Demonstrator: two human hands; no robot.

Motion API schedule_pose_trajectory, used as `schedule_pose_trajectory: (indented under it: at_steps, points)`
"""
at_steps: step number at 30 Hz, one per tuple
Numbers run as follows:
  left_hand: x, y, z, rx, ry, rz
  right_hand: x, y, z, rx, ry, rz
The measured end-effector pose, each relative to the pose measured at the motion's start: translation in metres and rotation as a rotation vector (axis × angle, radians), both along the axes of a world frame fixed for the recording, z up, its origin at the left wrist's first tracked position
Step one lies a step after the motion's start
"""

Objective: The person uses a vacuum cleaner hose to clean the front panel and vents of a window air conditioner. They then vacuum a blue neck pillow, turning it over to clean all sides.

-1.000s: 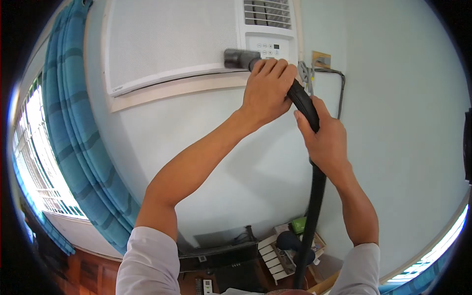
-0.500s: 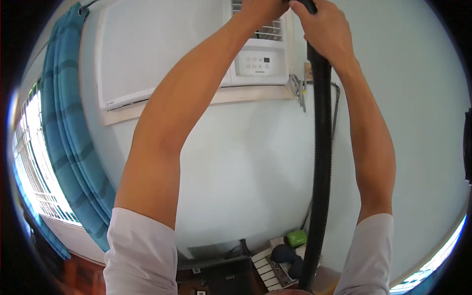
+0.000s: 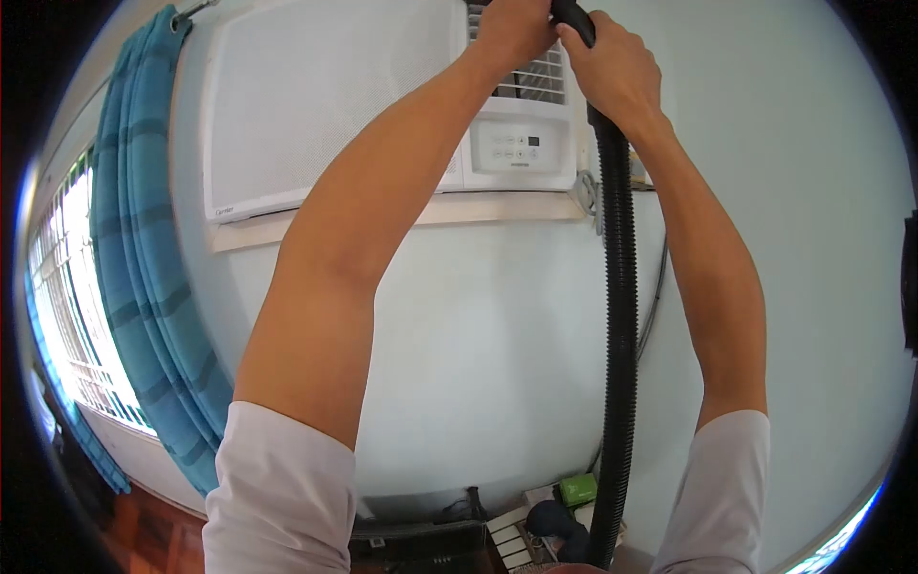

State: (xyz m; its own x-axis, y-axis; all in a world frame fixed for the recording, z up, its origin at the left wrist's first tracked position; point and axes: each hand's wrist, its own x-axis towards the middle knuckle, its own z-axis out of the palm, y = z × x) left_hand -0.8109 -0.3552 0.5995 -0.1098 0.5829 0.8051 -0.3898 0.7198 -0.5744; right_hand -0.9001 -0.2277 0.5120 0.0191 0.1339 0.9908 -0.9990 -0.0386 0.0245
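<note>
A black ribbed vacuum hose [image 3: 620,316] rises from the bottom of the view to a smooth curved handle piece at the top edge. My right hand [image 3: 617,72] is wrapped round that curved piece, thumb toward the left. Close beside it, my left hand [image 3: 516,31] is closed on the front part of the same black piece, its fingers partly hidden. Both hands are raised in front of the louvred air outlet [image 3: 535,81] of a white window air conditioner [image 3: 330,105]. The tip of the black piece is mostly out of view.
A control panel [image 3: 518,148] sits below the louvres. Blue curtains [image 3: 143,249] hang by a barred window [image 3: 72,287] at left. Below are a dark screen-like object [image 3: 430,550], a green box [image 3: 578,490] and a dark cap-like item [image 3: 553,519]. A cable [image 3: 654,297] runs down the wall.
The air conditioner now appears slightly lower and further right as the view shifts. My right hand and the hose top have moved a little left relative to the unit. Both hands keep hold.
</note>
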Motion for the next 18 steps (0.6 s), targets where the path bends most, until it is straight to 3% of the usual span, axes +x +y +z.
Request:
schedule_pose_trajectory:
  at_steps: [5,18]
  points:
    - [0.004,0.009,-0.024,0.023,-0.024,-0.023,-0.011,-0.001,-0.010,0.138,-0.065,-0.013]
    - [0.001,0.022,-0.085,0.006,0.004,-0.069,-0.011,0.018,-0.068,0.204,-0.102,0.011]
